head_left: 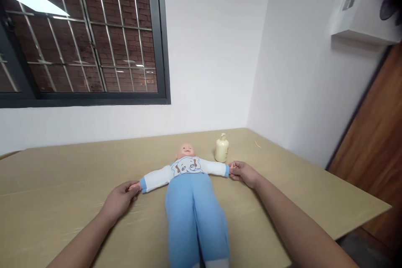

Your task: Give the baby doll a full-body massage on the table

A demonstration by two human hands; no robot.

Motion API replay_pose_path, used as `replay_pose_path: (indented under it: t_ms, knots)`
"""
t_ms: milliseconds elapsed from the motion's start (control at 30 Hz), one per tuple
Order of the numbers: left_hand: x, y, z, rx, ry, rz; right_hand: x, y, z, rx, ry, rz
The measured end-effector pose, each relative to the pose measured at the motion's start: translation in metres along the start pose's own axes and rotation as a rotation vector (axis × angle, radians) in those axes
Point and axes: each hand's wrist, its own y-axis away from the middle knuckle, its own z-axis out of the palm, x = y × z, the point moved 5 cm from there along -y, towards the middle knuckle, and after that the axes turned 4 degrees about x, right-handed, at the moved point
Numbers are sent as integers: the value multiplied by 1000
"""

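Observation:
A baby doll (190, 188) lies on its back on the tan table (63, 184), head toward the wall, arms spread out to both sides. It wears a white top with an elephant print and blue trousers. My left hand (119, 199) pinches the doll's small hand at the end of the left-side sleeve. My right hand (243, 172) holds the doll's other hand at the right-side sleeve. A cream pump bottle (221, 148) stands upright just behind the doll's right-side arm, close to my right hand.
White walls meet in a corner behind the table. A barred, dark-framed window (81, 37) is at upper left. A brown wooden door (377, 146) stands at right, past the table's right edge (361, 217). A small thread-like scrap (258, 144) lies near the far corner.

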Motion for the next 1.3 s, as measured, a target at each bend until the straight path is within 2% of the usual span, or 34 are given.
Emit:
replay_pose_path:
  t_ms: [200,367,600,833,1067,1300]
  knots:
    - [1,-8,7,-7,308,-209,7,-16,-3,107,17,66]
    - [12,0,4,20,351,-167,10,-16,0,180,6,-48]
    - [23,12,0,-63,326,-49,1,2,0,71,-26,-55]
    - [15,7,3,48,263,-84,-5,5,10,64,28,-107]
    - [19,11,0,10,276,-85,-1,0,7,119,3,-86]
    - [29,13,1,-41,294,-65,-7,7,8,69,-56,-65]
